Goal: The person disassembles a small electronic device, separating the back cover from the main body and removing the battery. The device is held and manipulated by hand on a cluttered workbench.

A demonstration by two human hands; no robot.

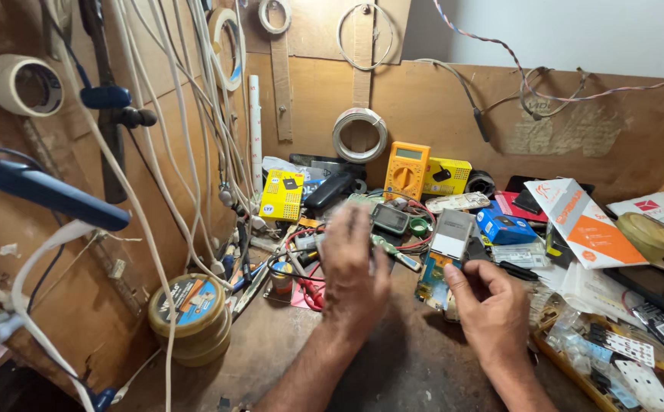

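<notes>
Meanwhile, a small circuit board (435,278) is gripped by the right hand (488,309) above the cluttered desk (393,366), while the blurred left hand (355,267), grip unclear, is raised beside it.

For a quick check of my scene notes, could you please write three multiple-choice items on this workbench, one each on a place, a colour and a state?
1. Where does the multimeter stand?
A. against the back board
B. on the floor
C. in the right-hand tray

2. What colour is the small box behind the right hand?
A. green
B. white
C. blue

3. What is the right hand doing?
A. resting flat on the bench
B. holding a small flat device upright
C. gripping the hammer

Answers: 1 A, it leans upright at the rear wall beside a yellow box. 2 C, its faces are plainly blue. 3 B, the fingers pinch the device's lower end, while the blurred left hand hovers beside it.
</notes>
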